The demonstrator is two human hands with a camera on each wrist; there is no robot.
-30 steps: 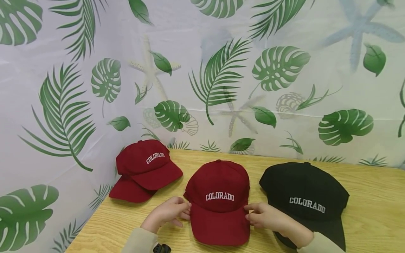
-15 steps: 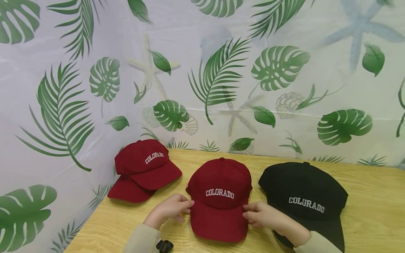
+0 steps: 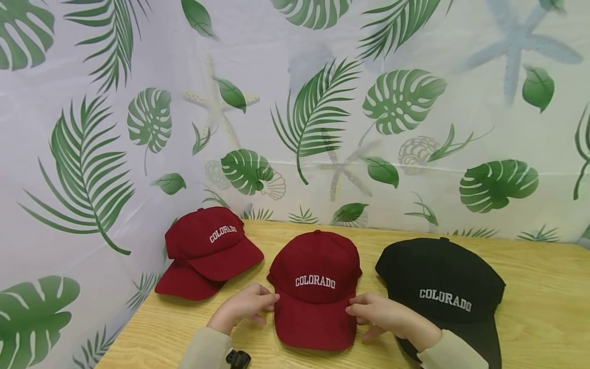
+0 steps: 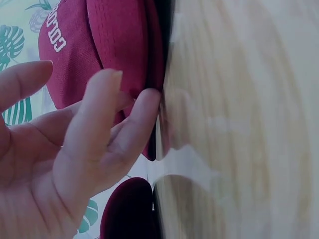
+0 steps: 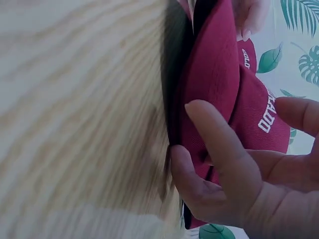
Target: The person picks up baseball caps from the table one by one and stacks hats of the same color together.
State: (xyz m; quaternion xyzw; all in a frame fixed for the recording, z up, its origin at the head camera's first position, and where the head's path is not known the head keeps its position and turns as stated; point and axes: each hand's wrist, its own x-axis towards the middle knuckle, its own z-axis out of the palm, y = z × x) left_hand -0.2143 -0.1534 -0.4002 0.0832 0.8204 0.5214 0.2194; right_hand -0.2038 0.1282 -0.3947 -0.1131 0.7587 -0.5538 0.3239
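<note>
A dark red baseball cap (image 3: 315,289) lettered COLORADO sits upright on the table, its brim toward me. My left hand (image 3: 244,307) touches the left side of its brim with the fingertips. On the opposite side, the fingers of my right hand (image 3: 392,315) rest against the brim's edge. Both wrist views show the fingers fairly straight, not wrapped around the brim (image 5: 214,64). At the left lie two more dark red caps (image 3: 221,251), one partly over the other. A larger-looking black COLORADO cap (image 3: 444,279) stands at the right, partly hidden behind my right forearm.
The caps share a light wood table (image 3: 544,307). A white curtain (image 3: 258,46) printed with green leaves hangs along the back and left side. A black strap-like device (image 3: 238,359) is at my left wrist.
The middle cap has shifted slightly away from me and a little left, with both hands staying at its brim. My right fingertips have moved slightly left. The other caps remain in place.
</note>
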